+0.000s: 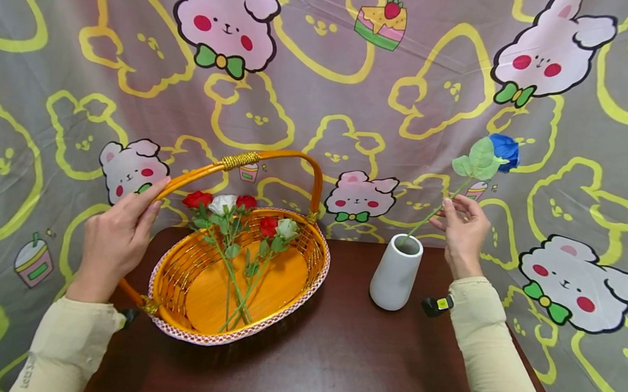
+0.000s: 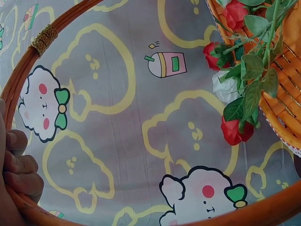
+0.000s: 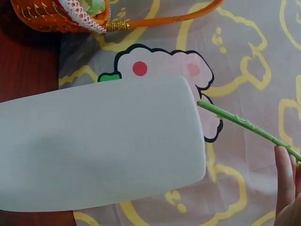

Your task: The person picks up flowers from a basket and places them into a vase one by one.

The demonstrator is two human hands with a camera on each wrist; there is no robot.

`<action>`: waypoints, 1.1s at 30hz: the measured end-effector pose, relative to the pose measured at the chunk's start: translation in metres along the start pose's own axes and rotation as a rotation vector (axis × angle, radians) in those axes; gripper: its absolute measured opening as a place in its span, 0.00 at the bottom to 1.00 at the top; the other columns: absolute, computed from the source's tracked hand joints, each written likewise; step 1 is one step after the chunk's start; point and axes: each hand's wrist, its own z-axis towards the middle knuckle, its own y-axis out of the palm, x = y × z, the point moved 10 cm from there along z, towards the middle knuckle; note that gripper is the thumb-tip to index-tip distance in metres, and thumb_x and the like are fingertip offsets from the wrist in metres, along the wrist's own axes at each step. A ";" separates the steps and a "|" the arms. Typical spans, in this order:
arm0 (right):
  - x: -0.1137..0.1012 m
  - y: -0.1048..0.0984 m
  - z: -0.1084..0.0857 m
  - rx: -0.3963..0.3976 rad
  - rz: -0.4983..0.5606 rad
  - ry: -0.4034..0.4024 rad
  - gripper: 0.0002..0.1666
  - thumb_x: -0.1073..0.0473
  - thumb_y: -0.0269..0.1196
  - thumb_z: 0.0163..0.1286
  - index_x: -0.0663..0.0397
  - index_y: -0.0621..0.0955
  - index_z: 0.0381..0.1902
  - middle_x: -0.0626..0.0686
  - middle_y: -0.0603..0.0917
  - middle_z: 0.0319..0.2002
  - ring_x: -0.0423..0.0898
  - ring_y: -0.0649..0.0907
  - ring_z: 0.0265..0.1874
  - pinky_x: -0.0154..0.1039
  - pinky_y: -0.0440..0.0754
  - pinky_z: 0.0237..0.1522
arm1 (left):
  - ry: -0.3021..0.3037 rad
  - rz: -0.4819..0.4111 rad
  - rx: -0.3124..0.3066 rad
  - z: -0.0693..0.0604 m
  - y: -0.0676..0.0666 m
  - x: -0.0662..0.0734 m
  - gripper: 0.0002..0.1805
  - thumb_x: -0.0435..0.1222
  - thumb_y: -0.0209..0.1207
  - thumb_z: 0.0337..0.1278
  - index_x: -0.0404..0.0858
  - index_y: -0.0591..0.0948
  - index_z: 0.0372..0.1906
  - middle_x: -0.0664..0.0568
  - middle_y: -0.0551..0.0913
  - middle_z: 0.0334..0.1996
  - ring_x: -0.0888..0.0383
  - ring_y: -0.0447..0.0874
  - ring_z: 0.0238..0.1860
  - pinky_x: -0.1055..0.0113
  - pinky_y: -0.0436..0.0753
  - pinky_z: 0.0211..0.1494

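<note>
My left hand (image 1: 116,241) grips the arched handle (image 1: 193,178) of an orange wicker basket (image 1: 316,286); its curled fingers (image 2: 22,172) show in the left wrist view. Inside the basket lie several artificial roses, among them a white rose (image 1: 221,205) and a red rose (image 1: 197,199), their stems crossing toward the front rim. My right hand (image 1: 465,232) pinches the stem of a blue rose (image 1: 504,152), bloom up and leaning right. The stem's cut end (image 3: 202,103) is right at the mouth of the white vase (image 1: 393,279), which stands upright below the hand.
Basket and vase share a dark brown table (image 1: 303,369), with a gap between them. A patterned cloth (image 1: 309,100) with cartoon rabbits hangs behind and along both sides. A dark strap device (image 1: 437,305) is on the right wrist.
</note>
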 end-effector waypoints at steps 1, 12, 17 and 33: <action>0.001 -0.001 0.000 0.003 -0.005 0.005 0.08 0.71 0.67 0.69 0.60 0.84 0.45 0.54 0.79 0.37 0.44 0.85 0.24 0.35 0.86 0.24 | -0.003 0.001 -0.003 0.000 0.000 0.000 0.23 0.48 0.51 0.80 0.53 0.76 0.72 0.46 0.77 0.25 0.58 0.59 0.17 0.64 0.60 0.20; 0.014 -0.012 -0.004 0.024 -0.065 0.031 0.08 0.69 0.68 0.69 0.59 0.84 0.46 0.53 0.81 0.40 0.43 0.86 0.27 0.36 0.87 0.28 | -0.007 0.001 -0.008 -0.001 0.001 -0.001 0.23 0.48 0.52 0.79 0.53 0.76 0.73 0.46 0.77 0.25 0.59 0.58 0.18 0.64 0.60 0.19; 0.022 -0.015 -0.006 0.025 -0.051 0.036 0.11 0.71 0.68 0.68 0.64 0.82 0.48 0.53 0.80 0.39 0.43 0.86 0.26 0.36 0.87 0.27 | -0.003 -0.004 -0.005 0.000 0.001 0.000 0.23 0.47 0.52 0.79 0.53 0.77 0.72 0.45 0.79 0.26 0.57 0.61 0.17 0.64 0.60 0.20; 0.037 -0.010 -0.010 -0.026 -0.206 0.043 0.08 0.69 0.68 0.69 0.56 0.85 0.44 0.48 0.83 0.34 0.39 0.85 0.25 0.34 0.87 0.27 | 0.007 -0.016 0.006 -0.001 0.000 0.000 0.22 0.48 0.50 0.80 0.53 0.77 0.72 0.43 0.82 0.29 0.54 0.65 0.17 0.62 0.61 0.19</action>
